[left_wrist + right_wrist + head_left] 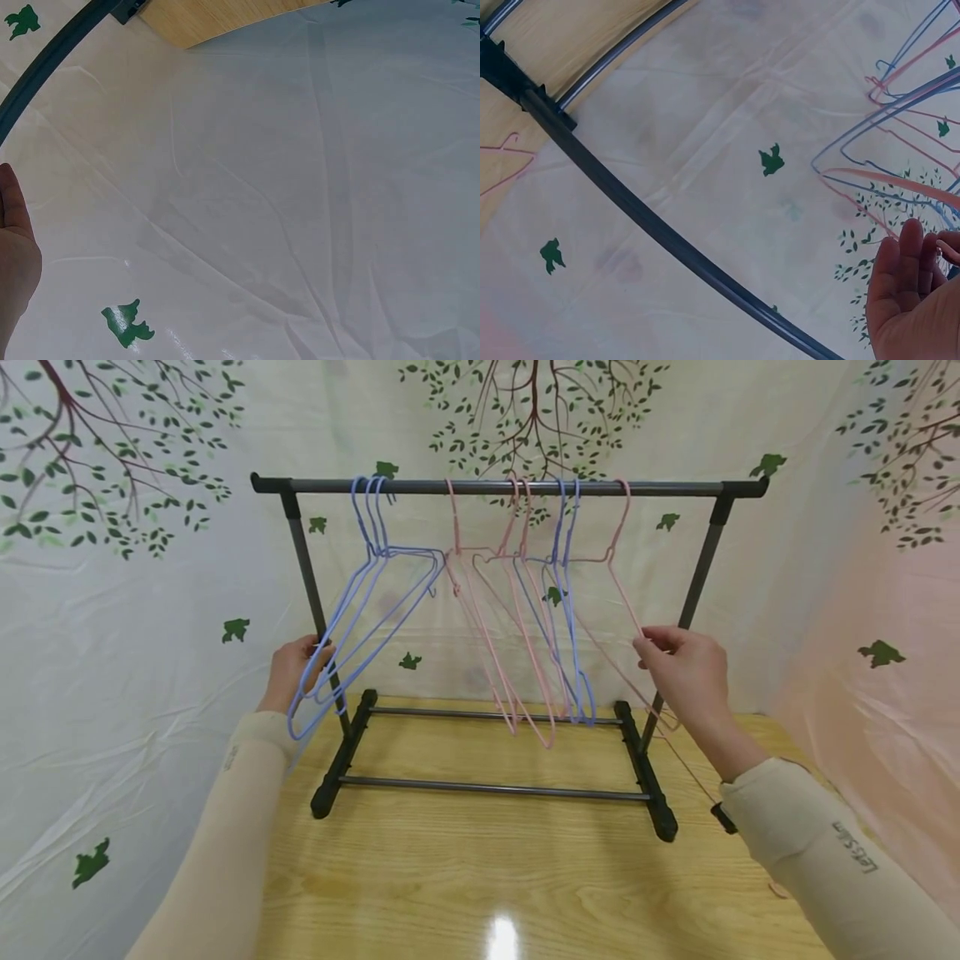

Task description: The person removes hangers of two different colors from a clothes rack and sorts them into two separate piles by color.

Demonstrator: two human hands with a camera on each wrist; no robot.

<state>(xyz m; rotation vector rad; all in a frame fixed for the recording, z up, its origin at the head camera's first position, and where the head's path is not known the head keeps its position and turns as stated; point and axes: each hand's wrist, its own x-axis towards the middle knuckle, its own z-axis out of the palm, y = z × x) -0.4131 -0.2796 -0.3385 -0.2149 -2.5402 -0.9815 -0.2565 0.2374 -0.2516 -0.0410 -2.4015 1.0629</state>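
With the right hand [692, 670], at the right of the frame, I pinch the sloping side of the outermost pink hanger [624, 594] between thumb and forefinger; the other fingers wrap around nothing that I can see. The left hand [288, 675] is at the left of the frame, beside the left post [305, 560] and partly behind the lower ends of three blue hangers [381, 550]. Its fingertips are covered there, and the left wrist view shows it only at the edge, so I cannot tell how far its fingers are closed or whether they hold something.

The pinched pink hanger has its hook on the bar [480, 487], in the upper right of the frame, a little inside the right post [705, 560]. To its left hang two blue hangers [556, 553], and after them, around the centre, three pink hangers [517, 556]. Under all this, the worktop [420, 868] carries the rack's black base [495, 789].

In my judgement, the step in hand is arranging the hangers along the bar, with this pink one being placed or steadied. The next move calls for a light pinch and a level sideways guidance, because the sides of the hangers cross each other and can catch.
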